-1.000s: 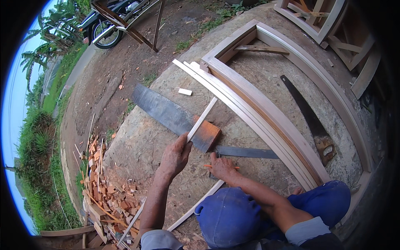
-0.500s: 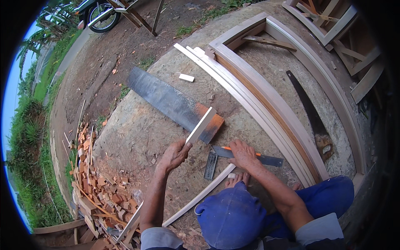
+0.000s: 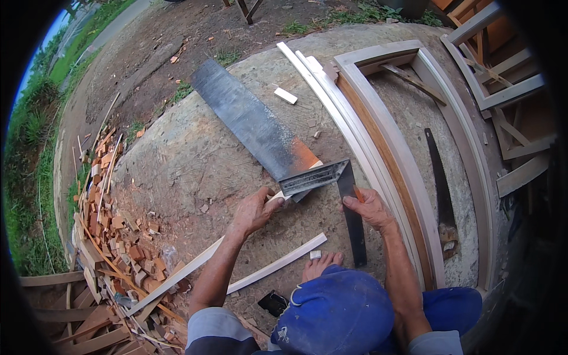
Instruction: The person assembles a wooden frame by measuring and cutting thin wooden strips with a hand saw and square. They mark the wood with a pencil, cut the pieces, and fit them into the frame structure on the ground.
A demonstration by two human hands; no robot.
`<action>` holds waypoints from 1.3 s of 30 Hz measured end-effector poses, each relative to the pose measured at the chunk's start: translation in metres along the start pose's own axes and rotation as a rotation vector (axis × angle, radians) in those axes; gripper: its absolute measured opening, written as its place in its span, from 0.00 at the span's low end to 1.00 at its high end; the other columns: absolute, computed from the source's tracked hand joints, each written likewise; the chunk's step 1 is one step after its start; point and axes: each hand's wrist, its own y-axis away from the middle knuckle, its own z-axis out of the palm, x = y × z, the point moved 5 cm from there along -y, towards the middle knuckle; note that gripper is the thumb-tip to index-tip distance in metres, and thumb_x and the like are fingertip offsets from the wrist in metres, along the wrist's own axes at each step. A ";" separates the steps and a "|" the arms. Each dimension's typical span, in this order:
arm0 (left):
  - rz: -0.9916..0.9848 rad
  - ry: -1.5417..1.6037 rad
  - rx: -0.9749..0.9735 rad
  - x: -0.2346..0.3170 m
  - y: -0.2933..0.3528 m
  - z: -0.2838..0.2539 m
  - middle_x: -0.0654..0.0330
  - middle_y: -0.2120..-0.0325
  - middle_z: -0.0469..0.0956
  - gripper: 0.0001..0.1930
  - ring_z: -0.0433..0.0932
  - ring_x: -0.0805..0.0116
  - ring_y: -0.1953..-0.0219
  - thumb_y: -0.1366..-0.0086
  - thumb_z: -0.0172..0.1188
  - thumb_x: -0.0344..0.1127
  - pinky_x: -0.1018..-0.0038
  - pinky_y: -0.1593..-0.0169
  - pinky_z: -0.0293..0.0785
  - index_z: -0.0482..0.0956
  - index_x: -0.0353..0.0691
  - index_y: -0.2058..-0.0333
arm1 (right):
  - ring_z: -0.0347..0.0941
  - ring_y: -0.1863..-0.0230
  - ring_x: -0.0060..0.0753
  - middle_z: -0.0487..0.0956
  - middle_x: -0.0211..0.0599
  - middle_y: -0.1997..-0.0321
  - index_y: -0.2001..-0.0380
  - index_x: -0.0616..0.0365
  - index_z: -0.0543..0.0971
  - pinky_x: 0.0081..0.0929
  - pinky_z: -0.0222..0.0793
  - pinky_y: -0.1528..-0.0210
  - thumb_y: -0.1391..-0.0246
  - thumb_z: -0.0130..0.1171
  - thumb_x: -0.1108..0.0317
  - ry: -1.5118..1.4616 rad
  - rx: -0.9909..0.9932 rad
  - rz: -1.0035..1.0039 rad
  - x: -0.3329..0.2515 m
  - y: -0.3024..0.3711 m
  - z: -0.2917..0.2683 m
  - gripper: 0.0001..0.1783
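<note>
My left hand (image 3: 255,210) is closed around the near end of a pale wooden strip (image 3: 278,197). Across that strip lies the dark stock of a try square (image 3: 316,176), hiding most of the wood. The square's blade points back toward me, gripped by my right hand (image 3: 371,210), which also has an orange pencil (image 3: 358,193) between its fingers. Beneath the strip and square is a wide dark board (image 3: 242,121) with an orange end, flat on the rock. Another pale strip (image 3: 278,264) lies nearer, close to my bare foot (image 3: 322,265).
Long pale battens (image 3: 331,100) and a wooden frame (image 3: 378,89) lie to the right, with a handsaw (image 3: 439,183) inside the frame. Offcuts (image 3: 127,236) are heaped at left. A small white block (image 3: 285,96) sits beyond the board. More frames (image 3: 509,89) stand at far right.
My right hand has lifted the try square off the ground and brought it up onto the strip. The left hand's strip has tilted lower, over the board. The view has shifted.
</note>
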 end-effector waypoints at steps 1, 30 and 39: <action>-0.024 0.043 0.117 0.000 0.005 -0.002 0.56 0.63 0.80 0.26 0.79 0.62 0.68 0.32 0.62 0.47 0.63 0.61 0.76 0.71 0.37 0.43 | 0.74 0.69 0.16 0.82 0.26 0.71 0.65 0.57 0.83 0.22 0.70 0.65 0.34 0.62 0.53 0.018 0.037 -0.017 0.000 -0.008 0.006 0.17; 0.309 -0.355 0.470 0.027 0.017 -0.009 0.56 0.53 0.79 0.31 0.78 0.58 0.60 0.51 0.79 0.48 0.63 0.61 0.71 0.81 0.46 0.49 | 0.61 0.71 0.15 0.69 0.22 0.76 0.70 0.62 0.78 0.24 0.62 0.70 0.36 0.65 0.58 0.098 -0.029 0.140 0.037 -0.060 0.061 0.17; 0.300 -0.323 0.459 0.022 0.016 -0.008 0.55 0.54 0.79 0.31 0.77 0.58 0.61 0.51 0.79 0.48 0.63 0.63 0.68 0.81 0.46 0.49 | 0.61 0.71 0.14 0.69 0.23 0.77 0.71 0.62 0.77 0.23 0.62 0.70 0.37 0.65 0.60 0.112 -0.098 0.197 0.037 -0.063 0.061 0.16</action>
